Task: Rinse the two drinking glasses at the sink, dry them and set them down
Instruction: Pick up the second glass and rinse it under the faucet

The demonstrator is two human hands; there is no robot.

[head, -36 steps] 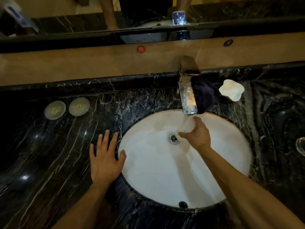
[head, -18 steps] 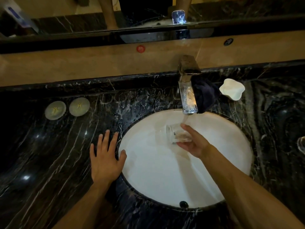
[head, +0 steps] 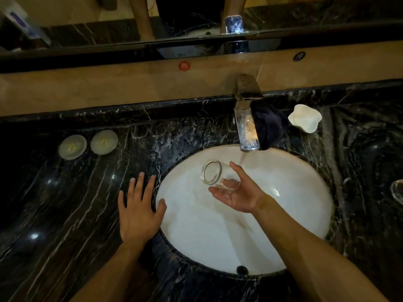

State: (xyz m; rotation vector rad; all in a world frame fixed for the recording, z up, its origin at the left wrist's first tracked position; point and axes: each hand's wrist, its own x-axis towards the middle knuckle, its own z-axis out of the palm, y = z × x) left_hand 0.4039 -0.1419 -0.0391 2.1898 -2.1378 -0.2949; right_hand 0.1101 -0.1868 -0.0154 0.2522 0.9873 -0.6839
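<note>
- The right hand (head: 236,194) was palm-up over the sink, fingers curled loosely around the base of a clear drinking glass (head: 214,176), thumb up along its far side; it gripped the glass.
- The glass lay on its side in that hand, its open mouth turned toward the left, held above the white basin (head: 218,236) without touching it.
- Water ran in a thin stream from the faucet (head: 247,125) just behind the thumb, falling beside the glass rather than into it.
- The left hand (head: 139,210) rested flat on the black marble counter (head: 54,203), fingers spread and holding nothing, its thumb at the basin's left rim.
- A dark cloth (head: 269,127) was draped against the right side of the faucet.
- A white wavy-edged dish (head: 305,118) sat on the counter just right of the cloth.
- Two round pale discs (head: 88,143) lay side by side on the counter at the far left, well apart from the basin.
- At the right edge of the view a clear curved object (head: 397,190) stood on the counter; whether it was the second glass could not be told.
- A mirror (head: 87,22) ran along the back above a tan ledge (head: 109,88).
</note>
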